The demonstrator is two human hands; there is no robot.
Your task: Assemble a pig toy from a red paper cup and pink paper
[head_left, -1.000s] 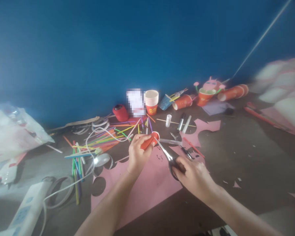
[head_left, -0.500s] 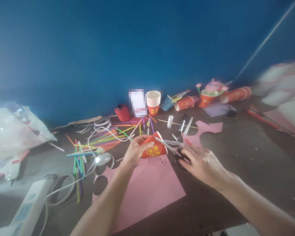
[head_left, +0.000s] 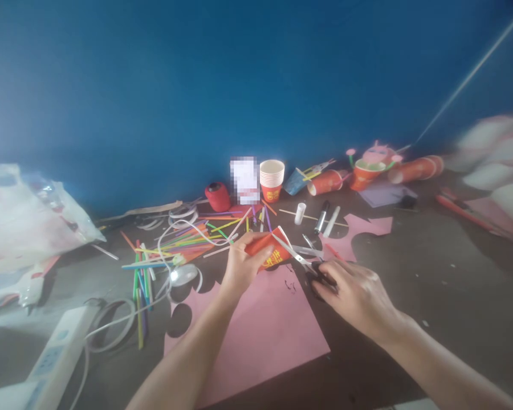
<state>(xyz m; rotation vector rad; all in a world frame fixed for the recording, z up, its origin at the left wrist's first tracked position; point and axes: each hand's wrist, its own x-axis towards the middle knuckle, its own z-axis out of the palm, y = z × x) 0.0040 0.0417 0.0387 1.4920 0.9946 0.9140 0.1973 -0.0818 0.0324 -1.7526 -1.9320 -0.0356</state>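
A red paper cup (head_left: pixel 270 250) with yellow lettering lies sideways in my left hand (head_left: pixel 243 265), its rim facing right. My right hand (head_left: pixel 348 287) is closed round the dark handles of a pair of scissors (head_left: pixel 300 259). The scissor blades are spread apart at the cup's rim, one of them across its outside. Whether they are cutting into the wall I cannot tell. Beneath the hands lies a sheet of pink paper (head_left: pixel 273 336) with round pieces cut from its left edge and small dark marks near its top corner.
Colourful sticks (head_left: pixel 188 242), a white cable and a computer mouse (head_left: pixel 184 275) lie left, near a power strip (head_left: pixel 60 347) and glue gun (head_left: pixel 28 287). Stacked cups (head_left: pixel 272 179), a glue stick (head_left: pixel 300 213), markers (head_left: pixel 322 216) and a decorated cup (head_left: pixel 365 175) stand or lie farther back.
The cup has turned in my left hand, so different yellow lettering faces me. The scissors remain at its rim. The whole view has shifted slightly.
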